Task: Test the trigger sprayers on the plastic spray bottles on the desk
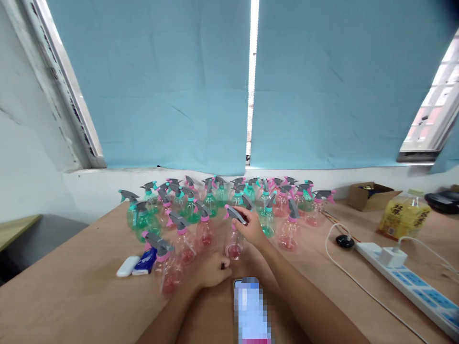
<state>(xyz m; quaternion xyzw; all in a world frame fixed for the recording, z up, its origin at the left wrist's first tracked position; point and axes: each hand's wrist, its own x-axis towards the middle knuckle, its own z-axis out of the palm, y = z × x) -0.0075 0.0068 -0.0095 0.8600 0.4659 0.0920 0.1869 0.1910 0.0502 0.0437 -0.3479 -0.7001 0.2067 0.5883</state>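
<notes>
At frame centre, your right hand [253,228] grips the grey trigger head of a pink spray bottle [234,246] standing on the tabletop [71,286]; your left hand [211,270], loosely curled and empty, rests beside its base. Seating the head appears underway; next, steady the bottle.

The right hand [251,228] grips the spray head [236,214] of a bottle [234,243]; behind it crowd more bottles [222,193]. The left hand [211,270] rests just left (on the table [71,291]). A power strip [412,282] lies far right.
</notes>
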